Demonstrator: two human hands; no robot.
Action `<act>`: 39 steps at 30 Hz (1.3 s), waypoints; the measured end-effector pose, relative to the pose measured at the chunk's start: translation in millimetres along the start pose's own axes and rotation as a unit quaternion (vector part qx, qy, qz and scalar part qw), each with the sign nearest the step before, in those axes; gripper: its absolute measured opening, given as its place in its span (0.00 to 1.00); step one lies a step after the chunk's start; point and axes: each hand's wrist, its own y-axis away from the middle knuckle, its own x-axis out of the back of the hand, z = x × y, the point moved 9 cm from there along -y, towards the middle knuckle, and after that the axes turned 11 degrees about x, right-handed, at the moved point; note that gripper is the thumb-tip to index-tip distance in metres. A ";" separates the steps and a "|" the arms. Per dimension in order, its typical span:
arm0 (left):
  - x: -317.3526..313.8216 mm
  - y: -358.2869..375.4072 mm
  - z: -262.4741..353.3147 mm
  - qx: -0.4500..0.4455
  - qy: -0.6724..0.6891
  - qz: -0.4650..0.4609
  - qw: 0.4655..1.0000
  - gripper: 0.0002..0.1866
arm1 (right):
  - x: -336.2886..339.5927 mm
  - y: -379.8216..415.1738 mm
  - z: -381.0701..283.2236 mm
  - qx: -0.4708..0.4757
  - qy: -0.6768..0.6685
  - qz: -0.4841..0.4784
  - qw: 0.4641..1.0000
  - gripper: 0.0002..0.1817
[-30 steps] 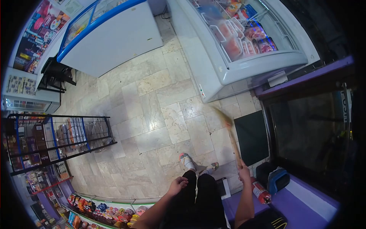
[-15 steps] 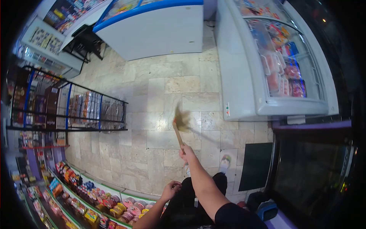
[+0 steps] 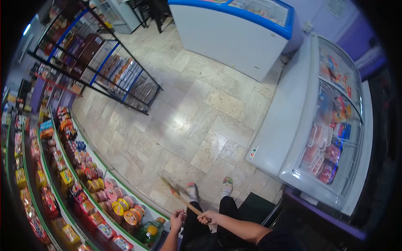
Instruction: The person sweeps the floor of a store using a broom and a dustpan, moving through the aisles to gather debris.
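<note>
Fingers of the right hand (image 3: 208, 217) are wrapped shut around the wooden handle of a short broom (image 3: 181, 197), and the left hand (image 3: 177, 218) sits just beside it, close to the handle's near end; whether its fingers actually close on the wood cannot be told at this size.

Head view, the only one: the broom slants from the hands up and to the left, its bristle end blurred and low over the pale stone-tile floor (image 3: 197, 113), just left of the person's two sandalled feet (image 3: 209, 188). The bristles lie near the foot of the long snack shelf (image 3: 79, 175) (rows of bright packets and tubs run along it). A wire display rack (image 3: 109, 67) stands well apart, farther up the aisle. On the right a glass-topped chest freezer (image 3: 331, 125) shows packaged goods under its lid, and a second freezer with a blue rim (image 3: 234, 29) stands beyond it. A dark mat (image 3: 255, 205) lies just right of the feet.

Judging by the blur and the low angle, a sweeping stroke is in hand along the shelf's base. A following stroke would call for keeping the bristles flat on the tiles and clear of the feet and the lowest shelf goods.
</note>
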 end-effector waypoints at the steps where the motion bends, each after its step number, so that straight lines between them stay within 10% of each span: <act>1: 0.1 8.1 -11.0 -0.012 0.007 0.023 1.000 0.08 | 10.3 -16.3 15.0 -0.053 -0.042 0.016 0.998 0.04; 5: 2.7 29.3 -59.9 0.034 0.091 0.068 0.993 0.07 | 109.0 -100.4 2.9 -0.032 0.076 0.098 0.992 0.08; 6: 4.0 31.5 -64.9 0.031 0.100 0.077 0.992 0.07 | 218.5 -200.9 -6.7 0.024 0.127 0.139 0.982 0.07; 7: 7.6 34.4 -71.0 0.028 0.108 0.088 0.990 0.07 | 175.4 -165.8 -82.2 0.190 0.454 -0.090 0.866 0.05; 8: 8.7 38.0 -72.4 0.019 0.123 0.092 0.988 0.07 | 135.7 -100.8 -156.7 0.431 0.667 -0.152 0.589 0.08; 9: 6.6 39.9 -71.5 0.012 0.138 0.096 0.986 0.07 | 113.2 -71.0 -215.0 0.466 0.681 -0.173 0.538 0.07; 10: 3.1 41.4 -72.2 0.011 0.152 0.093 0.984 0.07 | 77.6 -36.0 -267.5 0.397 0.733 -0.086 0.545 0.07; 11: -2.2 41.7 -75.2 0.011 0.169 0.089 0.982 0.08 | 69.6 3.0 -307.0 0.268 0.529 0.191 0.782 0.01; 12: -8.8 42.3 -78.8 0.009 0.186 0.084 0.979 0.08 | 98.3 -36.7 -340.2 0.220 0.159 0.190 0.944 0.10; 16: -36.3 47.1 -83.3 0.005 0.230 0.057 0.972 0.09 | 5.5 -6.1 -424.4 0.324 0.378 0.229 0.836 0.02; 20: -31.6 52.1 -89.0 -0.004 0.243 0.058 0.968 0.09 | -42.9 3.0 -346.7 0.395 0.439 0.215 0.778 0.10; 24: -14.3 48.1 -90.4 -0.008 0.278 0.071 0.958 0.08 | -46.2 -7.4 -106.7 0.245 0.367 0.085 0.893 0.25; 26: 2.0 49.3 -88.4 -0.015 0.254 0.104 0.961 0.08 | -46.4 -26.0 -6.7 0.007 0.112 -0.009 0.994 0.36; 33: 73.9 35.1 -102.3 -0.002 0.284 0.137 0.949 0.07 | 22.7 -230.6 -19.1 0.096 0.360 -0.006 0.928 0.11; 35: 93.3 34.2 -93.0 -0.013 0.272 0.123 0.954 0.07 | -42.5 -197.4 -128.2 0.503 0.620 -0.250 0.548 0.04; 37: 113.4 33.1 -87.7 -0.022 0.274 0.115 0.954 0.08 | -51.9 -201.5 -227.4 0.387 0.549 -0.154 0.724 0.04; 39: 129.8 31.2 -88.5 -0.018 0.279 0.108 0.954 0.08 | -57.7 -181.8 -276.2 0.212 0.106 0.046 0.970 0.07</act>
